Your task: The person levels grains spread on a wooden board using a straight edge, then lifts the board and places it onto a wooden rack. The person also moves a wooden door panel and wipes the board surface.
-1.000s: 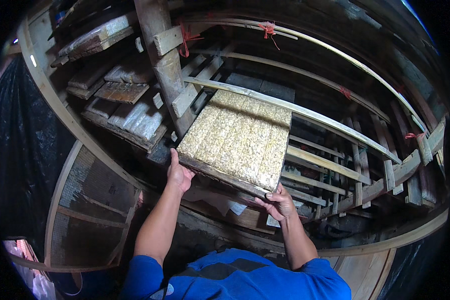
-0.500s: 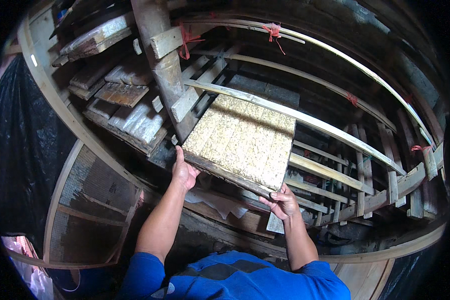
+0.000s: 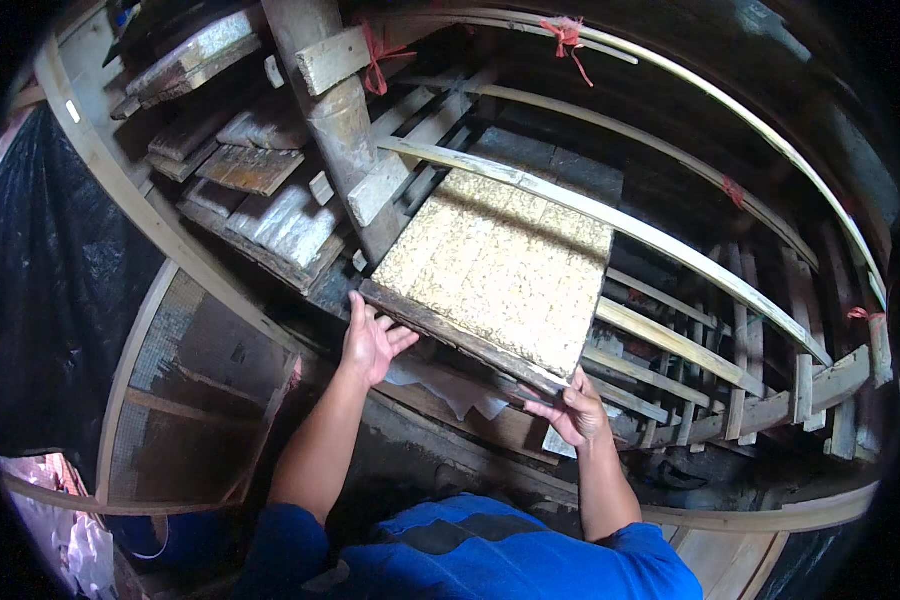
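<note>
Left hand: my left hand [image 3: 370, 343] is flat against the near left corner of the tray [image 3: 495, 268], palm on the dark wooden edge, fingers spread and relaxed rather than curled, so it looks like it's pushing or steadying, not gripping.

Right hand: my right hand [image 3: 573, 410] has the near right corner, fingers pinched around the frame edge, thumb on top. That one is doing the actual holding, I'd say.

Tray: a shallow wooden frame packed with a pale yellow grainy slab scored into squares. It's tilted, far end tucked under a long curved slat [image 3: 610, 225], near end out over the rack's front. Two-corner hold makes sense to me: the thing's wide and would probably twist off one hand.

Rack: rough slatted shelving [image 3: 670, 360] of pale wood strips to the right, gaps between them; a thick upright post [image 3: 335, 110] to the left tied with red string [image 3: 375, 50].

Left shelves: more weathered boards and trays [image 3: 270, 215] stacked at angles.

Room: dim and cramped, black sheeting [image 3: 50, 300] on the left, a mesh panel [image 3: 185, 390] low down.
</note>
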Demonstrator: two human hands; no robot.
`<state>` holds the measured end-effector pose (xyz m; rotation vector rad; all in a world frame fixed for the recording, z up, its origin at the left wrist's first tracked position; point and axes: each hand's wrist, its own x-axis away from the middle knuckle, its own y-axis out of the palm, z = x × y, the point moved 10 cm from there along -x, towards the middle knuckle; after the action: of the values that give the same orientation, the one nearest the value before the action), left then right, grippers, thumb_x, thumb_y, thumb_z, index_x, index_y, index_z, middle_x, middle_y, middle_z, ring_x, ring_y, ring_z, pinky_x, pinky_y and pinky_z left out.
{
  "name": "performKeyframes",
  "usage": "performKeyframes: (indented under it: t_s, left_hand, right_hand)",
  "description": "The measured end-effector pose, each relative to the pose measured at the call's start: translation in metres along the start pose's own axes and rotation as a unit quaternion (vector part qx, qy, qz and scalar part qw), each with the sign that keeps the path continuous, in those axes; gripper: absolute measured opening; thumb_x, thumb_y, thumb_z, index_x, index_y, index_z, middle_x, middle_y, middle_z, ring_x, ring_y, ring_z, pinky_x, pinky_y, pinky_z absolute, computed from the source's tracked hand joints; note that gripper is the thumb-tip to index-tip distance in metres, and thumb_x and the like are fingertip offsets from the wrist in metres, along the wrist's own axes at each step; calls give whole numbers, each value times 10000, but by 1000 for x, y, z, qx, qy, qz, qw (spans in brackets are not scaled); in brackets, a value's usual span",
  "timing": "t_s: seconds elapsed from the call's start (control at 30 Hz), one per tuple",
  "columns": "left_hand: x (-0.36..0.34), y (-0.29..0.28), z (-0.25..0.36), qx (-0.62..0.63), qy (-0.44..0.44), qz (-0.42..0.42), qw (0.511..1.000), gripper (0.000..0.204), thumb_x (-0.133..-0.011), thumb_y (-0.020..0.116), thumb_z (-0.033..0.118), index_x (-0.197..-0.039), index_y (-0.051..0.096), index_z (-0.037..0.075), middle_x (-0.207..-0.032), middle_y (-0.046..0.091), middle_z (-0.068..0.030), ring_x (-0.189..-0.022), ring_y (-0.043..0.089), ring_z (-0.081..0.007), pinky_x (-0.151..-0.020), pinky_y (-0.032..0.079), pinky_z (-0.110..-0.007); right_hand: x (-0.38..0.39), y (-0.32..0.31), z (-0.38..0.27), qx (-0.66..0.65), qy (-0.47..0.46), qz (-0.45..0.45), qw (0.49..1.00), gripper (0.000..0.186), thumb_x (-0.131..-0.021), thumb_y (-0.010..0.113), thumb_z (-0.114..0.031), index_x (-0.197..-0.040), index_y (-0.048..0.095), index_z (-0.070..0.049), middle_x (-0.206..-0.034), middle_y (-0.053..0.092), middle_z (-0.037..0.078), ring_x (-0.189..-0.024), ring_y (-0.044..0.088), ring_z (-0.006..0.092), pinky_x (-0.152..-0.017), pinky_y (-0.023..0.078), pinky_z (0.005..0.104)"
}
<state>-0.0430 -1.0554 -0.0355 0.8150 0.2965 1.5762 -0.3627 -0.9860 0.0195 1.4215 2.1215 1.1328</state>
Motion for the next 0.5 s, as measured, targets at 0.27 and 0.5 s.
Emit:
performKeyframes:
  t_s: [0.27, 0.5]
  left_hand:
    - [133, -148, -48, -4, -34, 141, 989, 1026, -918, 410, 817, -1576, 191, 62, -1532, 399, -320, -1302, 546, -487, -1081, 445, -546]
    - [308, -350, -63, 128, 74, 386, 910, 913, -968, 425, 749, -1559, 259, 73, -1535, 424, -266, -1311, 534, -466, -1111, 420, -543]
  right_hand:
    - [52, -100, 113, -11, 164, 17, 986, 784, -928, 753, -285, -1549, 334, -55, -1477, 499, 239, -1318, 562, 391, -979, 561, 508]
    - [132, -282, 212, 451, 404, 296, 739, 506, -886, 778, -202, -1341, 584, -94, -1153, 694, 89, -955, 675, 260, -747, 566, 429]
